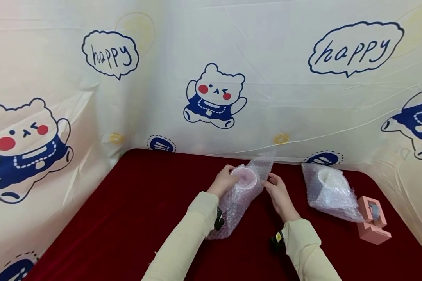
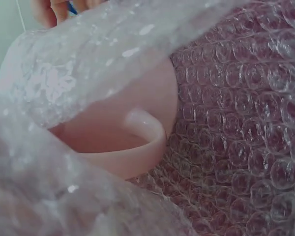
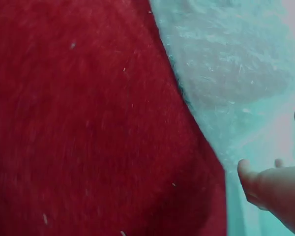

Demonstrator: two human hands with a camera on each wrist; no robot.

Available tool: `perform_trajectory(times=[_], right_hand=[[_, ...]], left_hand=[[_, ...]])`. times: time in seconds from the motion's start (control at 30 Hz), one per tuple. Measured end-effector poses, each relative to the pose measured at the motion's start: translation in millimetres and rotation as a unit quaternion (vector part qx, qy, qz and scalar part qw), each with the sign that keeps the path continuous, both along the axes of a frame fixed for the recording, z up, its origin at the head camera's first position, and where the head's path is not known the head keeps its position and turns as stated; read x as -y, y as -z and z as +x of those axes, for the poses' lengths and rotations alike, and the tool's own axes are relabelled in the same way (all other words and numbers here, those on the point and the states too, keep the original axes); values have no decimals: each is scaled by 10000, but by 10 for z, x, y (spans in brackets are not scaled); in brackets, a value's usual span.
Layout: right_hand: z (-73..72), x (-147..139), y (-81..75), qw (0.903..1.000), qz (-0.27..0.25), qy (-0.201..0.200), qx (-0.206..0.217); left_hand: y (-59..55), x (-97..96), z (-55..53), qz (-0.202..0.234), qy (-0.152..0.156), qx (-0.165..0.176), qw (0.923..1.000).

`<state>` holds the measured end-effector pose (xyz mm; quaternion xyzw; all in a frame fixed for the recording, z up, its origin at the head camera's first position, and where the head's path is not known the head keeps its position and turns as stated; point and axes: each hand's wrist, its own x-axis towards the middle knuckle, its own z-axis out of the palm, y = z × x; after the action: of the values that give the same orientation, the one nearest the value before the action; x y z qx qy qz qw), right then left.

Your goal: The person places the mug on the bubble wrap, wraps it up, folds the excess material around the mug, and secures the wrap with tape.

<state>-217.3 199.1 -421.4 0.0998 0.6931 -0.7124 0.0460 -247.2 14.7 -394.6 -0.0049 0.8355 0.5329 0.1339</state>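
A pale pink mug [image 1: 244, 178] stands in a sheet of bubble wrap [image 1: 232, 212] near the middle of the table. Its curved handle [image 2: 147, 147] shows between folds of the wrap in the left wrist view. At the mug's left side, my left hand [image 1: 225, 181] grips the rim, thumb toward the opening and fingers behind. My right hand [image 1: 278, 195] is at the right edge of the wrap, its fingertips beside the sheet. Thumb and fingers stand apart in the right wrist view; whether they touch the film is unclear.
To the right lies another bubble-wrapped white item [image 1: 332, 189], probably a cup. Beside it stands a pink tape dispenser [image 1: 374, 233] with a roll of tape. A dark red cloth [image 1: 144, 203] covers the table, and a printed white curtain [image 1: 281, 105] rises behind it.
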Motion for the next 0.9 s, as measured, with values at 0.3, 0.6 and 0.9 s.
perform_trajectory(times=[0.3,0.6,0.9], right_hand=[[-73,-48,32,9819,-1693,-74,849],[-140,-42,10,9910,-1025,-497,710],[-176,0,-18,9945,88,-874,567]], left_hand=[[34,-21,-41,-201,-2,31,9998],[24,-25,-31,-289,-40,-46,9996],[55,-58,-33,-503,-23,-12,9987]])
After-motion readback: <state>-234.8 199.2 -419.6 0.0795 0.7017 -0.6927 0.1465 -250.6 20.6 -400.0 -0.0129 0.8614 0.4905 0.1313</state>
